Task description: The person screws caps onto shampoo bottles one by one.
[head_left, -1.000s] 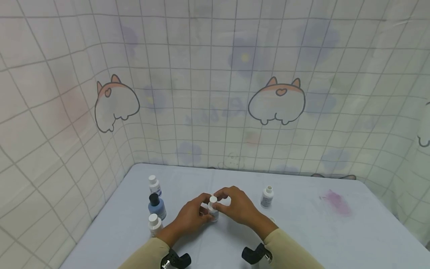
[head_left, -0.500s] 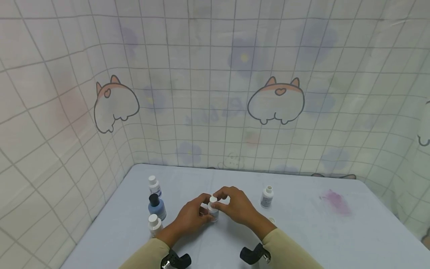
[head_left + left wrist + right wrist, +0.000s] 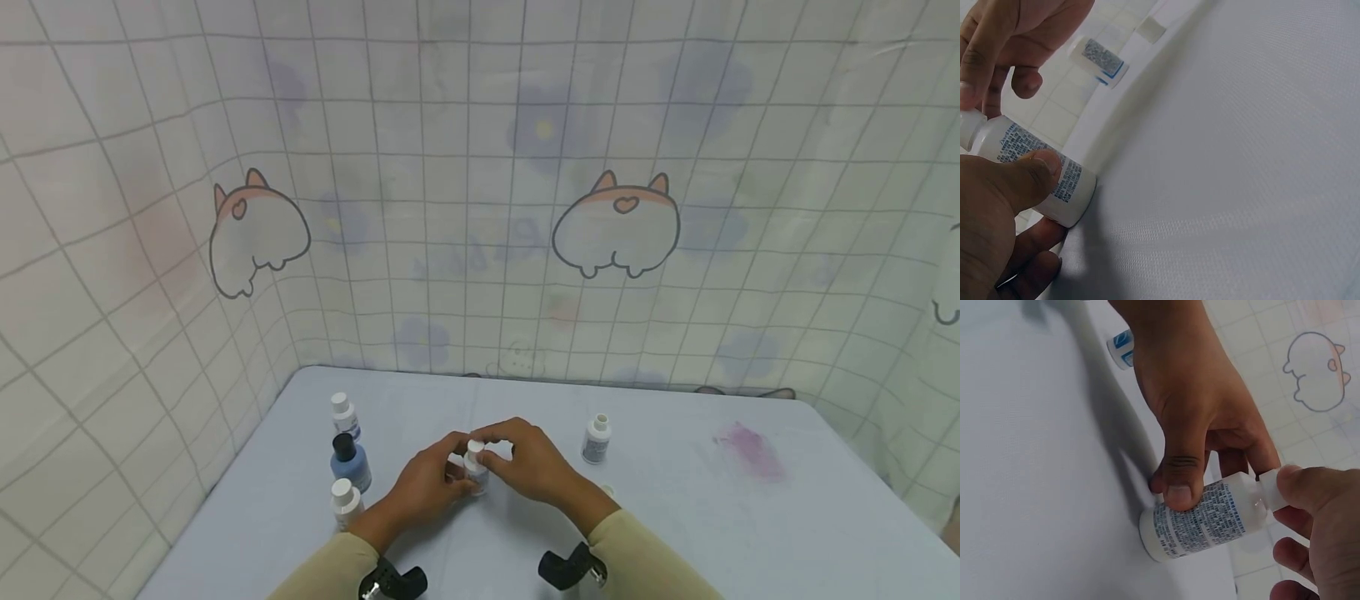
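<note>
A small white bottle [image 3: 1200, 522] with a label of fine blue print stands upright on the table between both hands. My left hand [image 3: 429, 482] grips its body, thumb across the label and fingers behind. From the other side, my right hand [image 3: 534, 467] pinches the white cap [image 3: 1272, 489] between thumb and index finger. A little of the neck shows under the cap in the right wrist view. The other right fingers stay off the bottle. Another white bottle [image 3: 596, 442], uncapped, stands right of the hands. A loose white cap [image 3: 1150, 29] lies near it.
Along the left side stand a white bottle [image 3: 345, 414], a blue bottle [image 3: 352, 464] with a black cap, and a white-capped bottle [image 3: 346, 502] close to the left wrist. A pink stain [image 3: 752, 452] marks the white table [image 3: 675, 533]. A patterned curtain [image 3: 450, 167] hangs behind.
The right index finger has shifted slightly left around the cap and the right hand has turned a little. The left hand and the bottle stay in place.
</note>
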The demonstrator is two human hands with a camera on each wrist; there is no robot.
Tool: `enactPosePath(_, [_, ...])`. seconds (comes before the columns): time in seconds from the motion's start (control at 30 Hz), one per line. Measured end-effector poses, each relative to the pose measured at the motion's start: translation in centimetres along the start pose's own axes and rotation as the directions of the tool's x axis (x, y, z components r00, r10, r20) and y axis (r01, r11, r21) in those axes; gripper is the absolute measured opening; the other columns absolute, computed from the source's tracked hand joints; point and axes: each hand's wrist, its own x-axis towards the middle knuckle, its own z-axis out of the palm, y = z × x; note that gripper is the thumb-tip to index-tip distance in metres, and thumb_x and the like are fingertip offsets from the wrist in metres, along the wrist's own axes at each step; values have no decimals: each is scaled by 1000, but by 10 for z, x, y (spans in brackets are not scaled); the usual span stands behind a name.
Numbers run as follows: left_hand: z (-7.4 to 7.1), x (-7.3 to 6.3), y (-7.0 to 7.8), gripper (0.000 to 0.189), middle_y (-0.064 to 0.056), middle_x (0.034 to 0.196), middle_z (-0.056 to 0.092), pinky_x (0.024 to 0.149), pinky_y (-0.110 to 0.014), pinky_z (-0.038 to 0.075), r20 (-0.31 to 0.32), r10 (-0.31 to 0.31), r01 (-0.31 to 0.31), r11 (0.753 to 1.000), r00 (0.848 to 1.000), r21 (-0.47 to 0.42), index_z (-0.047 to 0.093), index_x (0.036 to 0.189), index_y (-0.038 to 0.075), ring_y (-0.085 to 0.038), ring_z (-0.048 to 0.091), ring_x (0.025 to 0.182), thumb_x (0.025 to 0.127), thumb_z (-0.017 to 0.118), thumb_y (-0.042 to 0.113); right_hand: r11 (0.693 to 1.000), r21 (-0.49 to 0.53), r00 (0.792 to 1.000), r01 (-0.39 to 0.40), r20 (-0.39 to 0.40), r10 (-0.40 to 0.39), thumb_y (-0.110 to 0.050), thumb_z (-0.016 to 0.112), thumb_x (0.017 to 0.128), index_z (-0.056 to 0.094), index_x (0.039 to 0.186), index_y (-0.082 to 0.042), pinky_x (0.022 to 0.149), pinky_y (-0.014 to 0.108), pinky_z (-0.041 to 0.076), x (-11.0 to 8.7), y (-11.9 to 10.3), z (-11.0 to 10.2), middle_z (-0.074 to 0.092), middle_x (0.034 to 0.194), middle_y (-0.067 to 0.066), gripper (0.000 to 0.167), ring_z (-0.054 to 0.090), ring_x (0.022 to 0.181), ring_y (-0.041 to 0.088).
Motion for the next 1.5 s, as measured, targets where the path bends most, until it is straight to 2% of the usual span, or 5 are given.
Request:
enactPosePath(0.3, [0,1,0,57,5,128,64,83,-37,58,-2,-7,7,1000,1000,-13,56,132,25,-8,68,98,84,87,22,998,-18,998,-60,-23,60,-41,80,90,75,109,-26,83,40,50,4,-3,0,65,98,-15,24,60,102,19])
enactPosePath(0.57, [-1,0,1,60,3,129,64,83,-38,58,-7,-12,12,1000,1000,0,55,135,23,-9,69,98,85,87,21,999,-42,1000,13,7,-13,-33,73,96,71,128,-20,97,46,51,4,-5,-3,69,117,-10,35,60,114,15])
enactPosePath(0.93, [-1,0,3,58,4,126,65,83,-39,58,-16,-6,7,1000,1000,2,56,132,23,-9,69,97,84,87,22,998,-33,998,-59,-1,59,-40,79,91,74,110,-23,82,40,51,6,-7,-3,65,97,-14,26,61,102,22])
enactPosePath(1.23, [-2,-2,4,58,5,127,64,85,-39,58,-11,3,-3,1000,1000,0,55,133,26,-8,69,98,84,87,22,999,-43,999,28,35,-27,-31,74,96,74,124,-22,98,48,50,4,-6,-5,69,114,-14,30,60,112,15])
enactPosePath(1.5, [-1,0,2,56,6,126,64,84,-39,58,-9,0,0,1000,1000,-6,56,131,26,-7,69,96,84,87,22,998,-32,998,-54,-9,54,-37,80,90,73,106,-25,80,38,50,4,-6,0,64,97,-13,21,62,101,23])
